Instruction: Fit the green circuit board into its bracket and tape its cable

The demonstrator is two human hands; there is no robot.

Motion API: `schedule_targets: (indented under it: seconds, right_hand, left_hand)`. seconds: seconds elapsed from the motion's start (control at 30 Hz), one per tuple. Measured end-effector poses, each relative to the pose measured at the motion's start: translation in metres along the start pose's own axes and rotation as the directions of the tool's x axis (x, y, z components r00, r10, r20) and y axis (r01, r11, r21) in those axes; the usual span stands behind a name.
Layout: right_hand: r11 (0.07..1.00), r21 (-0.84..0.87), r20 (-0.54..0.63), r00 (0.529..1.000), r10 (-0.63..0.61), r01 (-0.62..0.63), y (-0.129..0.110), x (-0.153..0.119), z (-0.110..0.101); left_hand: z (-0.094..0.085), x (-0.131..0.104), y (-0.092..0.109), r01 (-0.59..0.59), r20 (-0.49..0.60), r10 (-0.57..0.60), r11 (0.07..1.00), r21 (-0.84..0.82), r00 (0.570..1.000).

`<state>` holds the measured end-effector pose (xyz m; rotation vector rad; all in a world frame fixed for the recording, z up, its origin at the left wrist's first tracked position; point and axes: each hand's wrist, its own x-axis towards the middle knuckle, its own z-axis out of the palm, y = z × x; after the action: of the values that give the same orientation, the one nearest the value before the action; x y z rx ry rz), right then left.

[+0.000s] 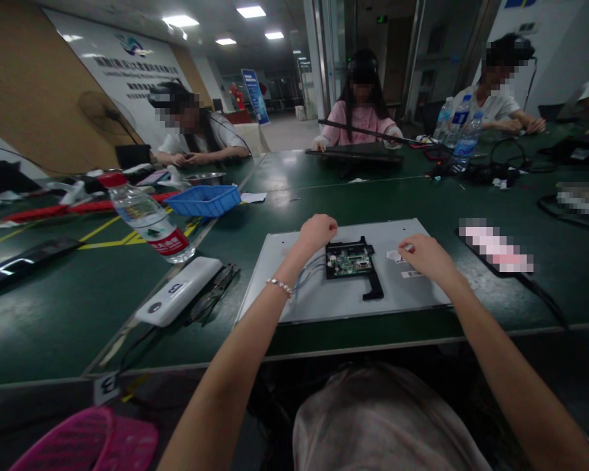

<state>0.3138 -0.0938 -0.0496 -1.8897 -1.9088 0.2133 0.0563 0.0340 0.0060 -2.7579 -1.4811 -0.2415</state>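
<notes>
A flat grey panel [309,297] lies on the green table in front of me. At its middle sits a green circuit board [351,261] in a black plastic frame [374,286], with thin grey cables [307,273] running off to the left. My left hand [318,230] is curled closed over the panel, just beyond the board's upper left corner; its fingertips are mostly hidden. Right of the board, my right hand [425,254] is pinched closed near the white labels [412,275]. Something small and pale shows at its fingertips, too small to name.
To the left stand a water bottle [150,222], a white power bank [179,291], glasses [213,294] and a blue bin [206,201]. A phone [495,248] with a cable lies right of the panel. Several people sit around the table. A pink basket [86,441] stands below the edge.
</notes>
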Motion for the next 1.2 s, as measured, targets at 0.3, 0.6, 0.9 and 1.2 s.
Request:
schedule_targets:
  seconds: [0.3,0.6,0.9,1.2]
  right_hand:
    - [1.0,0.006,0.001,1.0,0.017,-0.017,-0.001,0.0,-0.001]
    - [0.998,0.055,-0.015,1.0,-0.003,0.004,-0.004,-0.001,-0.002]
    - [0.994,0.109,0.064,0.997,-0.033,0.026,-0.004,-0.001,0.002]
    - [0.996,0.045,0.101,0.992,-0.078,0.074,-0.02,0.022,-0.019]
  left_hand:
    - [0.006,0.012,0.016,-0.001,0.036,-0.002,0.996,0.093,0.999]
    - [-0.012,-0.033,-0.017,-0.139,0.158,0.151,0.986,-0.087,0.976]
    - [-0.001,-0.067,-0.032,-0.183,0.325,0.293,0.927,-0.327,0.899]
    - [0.001,-0.067,-0.031,-0.183,0.322,0.292,0.926,-0.33,0.9]
